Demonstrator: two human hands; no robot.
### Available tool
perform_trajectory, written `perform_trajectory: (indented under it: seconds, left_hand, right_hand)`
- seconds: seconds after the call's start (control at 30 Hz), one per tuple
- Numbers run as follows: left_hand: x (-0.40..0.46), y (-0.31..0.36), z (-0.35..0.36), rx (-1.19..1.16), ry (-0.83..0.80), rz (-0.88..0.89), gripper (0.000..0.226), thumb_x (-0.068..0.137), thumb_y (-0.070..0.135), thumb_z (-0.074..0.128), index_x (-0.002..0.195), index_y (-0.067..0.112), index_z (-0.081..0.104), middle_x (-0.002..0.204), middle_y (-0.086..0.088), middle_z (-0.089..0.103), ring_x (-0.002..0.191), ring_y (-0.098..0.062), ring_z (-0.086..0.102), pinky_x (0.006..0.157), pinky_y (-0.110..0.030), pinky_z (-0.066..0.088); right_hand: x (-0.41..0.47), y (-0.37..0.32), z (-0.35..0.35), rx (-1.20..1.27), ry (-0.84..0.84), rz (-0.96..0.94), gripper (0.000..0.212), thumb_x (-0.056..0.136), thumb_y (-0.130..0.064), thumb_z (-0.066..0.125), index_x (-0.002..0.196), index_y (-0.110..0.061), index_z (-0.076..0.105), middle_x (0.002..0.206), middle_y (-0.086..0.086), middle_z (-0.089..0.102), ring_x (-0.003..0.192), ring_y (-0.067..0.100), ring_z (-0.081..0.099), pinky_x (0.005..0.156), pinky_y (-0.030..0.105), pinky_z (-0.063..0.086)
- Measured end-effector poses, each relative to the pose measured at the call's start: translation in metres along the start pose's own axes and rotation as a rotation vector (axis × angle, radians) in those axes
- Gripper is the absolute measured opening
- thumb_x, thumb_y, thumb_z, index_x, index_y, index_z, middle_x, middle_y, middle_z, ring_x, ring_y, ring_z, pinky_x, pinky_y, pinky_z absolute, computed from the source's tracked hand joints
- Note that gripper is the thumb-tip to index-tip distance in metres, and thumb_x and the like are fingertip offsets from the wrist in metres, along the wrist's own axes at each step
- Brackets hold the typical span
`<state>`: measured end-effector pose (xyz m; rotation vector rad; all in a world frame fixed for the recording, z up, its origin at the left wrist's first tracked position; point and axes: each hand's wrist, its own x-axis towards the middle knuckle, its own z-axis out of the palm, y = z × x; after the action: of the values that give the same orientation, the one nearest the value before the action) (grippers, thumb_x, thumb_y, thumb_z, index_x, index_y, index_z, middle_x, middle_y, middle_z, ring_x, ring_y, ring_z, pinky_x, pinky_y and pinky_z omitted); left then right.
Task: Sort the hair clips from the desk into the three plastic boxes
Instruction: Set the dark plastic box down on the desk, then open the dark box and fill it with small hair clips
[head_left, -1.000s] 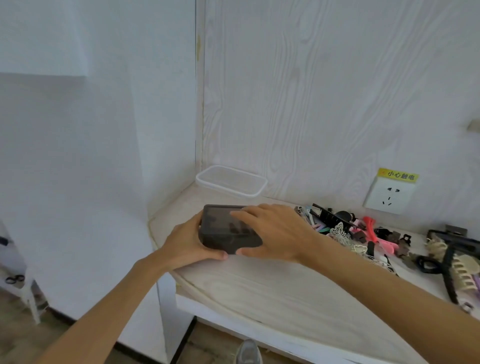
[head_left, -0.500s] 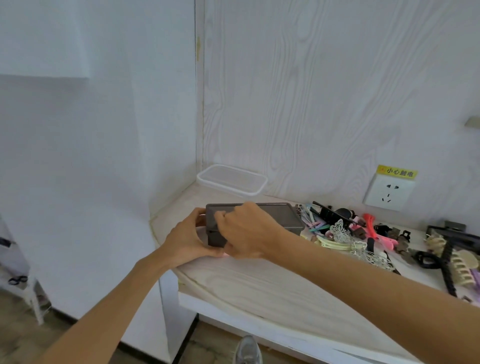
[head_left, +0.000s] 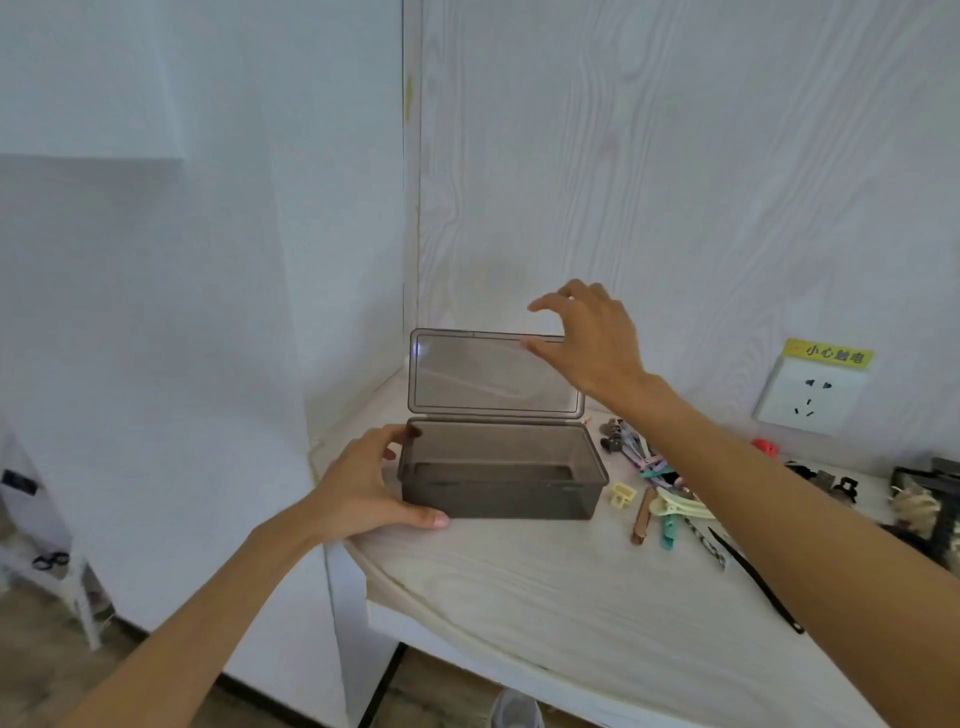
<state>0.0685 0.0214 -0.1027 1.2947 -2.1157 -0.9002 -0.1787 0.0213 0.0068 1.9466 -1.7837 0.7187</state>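
A smoky grey plastic box (head_left: 498, 499) stands open and empty on the pale wooden desk (head_left: 571, 613), its hinged lid (head_left: 493, 374) upright. My left hand (head_left: 363, 488) grips the box's left end, thumb along the front base. My right hand (head_left: 587, 338) is at the lid's top right corner; the thumb touches the edge and the curved fingers hover above it. Several hair clips (head_left: 654, 467) lie right of the box, among them a small yellow claw clip (head_left: 622, 493), a brown barrette (head_left: 641, 519) and a long black clip (head_left: 753, 577).
A wall socket (head_left: 810, 389) with a yellow label sits on the wood-grain back wall. A large beige claw clip (head_left: 914, 506) and dark clips lie at the far right. The desk's rounded front edge (head_left: 415, 603) drops to the floor; a white wall stands left.
The box was shut under both hands; my right hand has swung the lid up to upright. The box now lies broadside to me, and my left hand still holds its left end.
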Motion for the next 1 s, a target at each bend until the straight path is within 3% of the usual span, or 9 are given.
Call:
perform_trajectory:
  seconds: [0.1,0.23,0.3,0.4,0.57,0.7,0.8,0.9,1.0]
  left_hand:
    - [-0.005,-0.002,-0.006,0.023,-0.003,-0.024,0.109,0.026,0.066,0.076,0.124,0.036,0.039,0.121,0.012,0.048,0.111,-0.011,0.048,0.096,-0.031,0.042]
    - [-0.012,0.002,-0.005,-0.014,0.007,-0.035,0.107,0.026,0.064,0.080,0.120,0.032,0.042,0.120,0.011,0.050,0.112,-0.011,0.049,0.099,-0.033,0.042]
    - [-0.017,0.009,-0.004,-0.065,-0.022,-0.009,0.111,0.030,0.062,0.085,0.127,0.035,0.039,0.125,0.015,0.049,0.117,-0.007,0.047,0.106,-0.036,0.039]
    - [-0.030,0.025,0.000,-0.065,0.063,-0.009,0.125,0.036,0.063,0.084,0.136,0.043,0.013,0.142,0.016,0.024,0.133,-0.008,0.025,0.114,-0.028,0.017]
    - [-0.043,0.046,0.020,0.318,0.322,0.169,0.130,0.051,0.087,0.054,0.145,0.031,-0.015,0.156,0.011,-0.014,0.142,-0.007,-0.006,0.114,-0.030,0.004]
    - [-0.038,0.064,0.036,0.655,0.387,0.419,0.085,0.078,0.075,0.034,0.145,0.023,0.027,0.151,0.000,0.026,0.136,-0.018,0.025,0.111,-0.034,0.022]
    - [-0.028,0.099,0.050,0.678,0.382,0.603,0.038,0.090,0.048,0.044,0.118,0.027,0.059,0.119,0.007,0.058,0.109,-0.015,0.051,0.089,-0.027,0.034]
    - [-0.007,0.131,0.072,0.638,0.228,0.616,0.024,0.092,0.031,0.051,0.113,0.030,0.063,0.113,0.011,0.063,0.106,-0.012,0.053,0.089,-0.028,0.035]
    - [0.018,0.152,0.094,0.746,0.085,0.592,0.030,0.094,0.036,0.047,0.122,0.031,0.058,0.121,0.007,0.062,0.113,-0.011,0.050,0.097,-0.029,0.031]
  right_hand:
    - [-0.010,0.011,0.011,0.165,-0.039,0.334,0.042,0.077,-0.030,0.069,0.111,-0.013,0.050,0.114,0.007,0.051,0.097,0.024,0.053,0.071,0.031,0.038]
    - [-0.026,0.019,0.016,0.538,-0.372,0.547,0.035,0.084,-0.025,0.062,0.115,-0.013,0.051,0.101,0.006,0.062,0.092,0.022,0.057,0.084,0.037,0.049]
    - [-0.036,0.019,0.016,0.741,-0.531,0.557,0.041,0.091,-0.020,0.054,0.130,-0.013,0.045,0.105,0.004,0.061,0.099,0.021,0.057,0.093,0.037,0.048]
    - [-0.048,0.030,0.007,0.700,-0.544,0.465,0.050,0.095,-0.019,0.046,0.142,-0.013,0.032,0.132,0.005,0.052,0.115,0.023,0.053,0.103,0.037,0.042]
    - [-0.071,0.068,-0.031,0.449,-0.464,0.367,0.033,0.094,-0.013,0.042,0.124,-0.017,0.054,0.128,0.006,0.056,0.112,0.025,0.057,0.093,0.029,0.041]
    - [-0.110,0.087,-0.046,0.243,-0.567,0.280,0.029,0.092,-0.015,0.048,0.118,-0.021,0.059,0.124,0.003,0.060,0.109,0.021,0.058,0.095,0.034,0.047]
    - [-0.132,0.093,-0.047,0.162,-0.582,0.203,0.031,0.088,-0.017,0.054,0.117,-0.024,0.062,0.123,-0.002,0.061,0.112,0.017,0.057,0.094,0.035,0.047]
    - [-0.143,0.095,-0.043,0.141,-0.575,0.089,0.030,0.092,-0.023,0.051,0.120,-0.028,0.061,0.118,-0.008,0.063,0.098,0.008,0.057,0.086,0.030,0.048]
    - [-0.149,0.100,-0.039,0.013,-0.567,-0.002,0.028,0.094,-0.026,0.046,0.116,-0.033,0.063,0.095,-0.009,0.061,0.090,0.007,0.044,0.082,0.032,0.047]
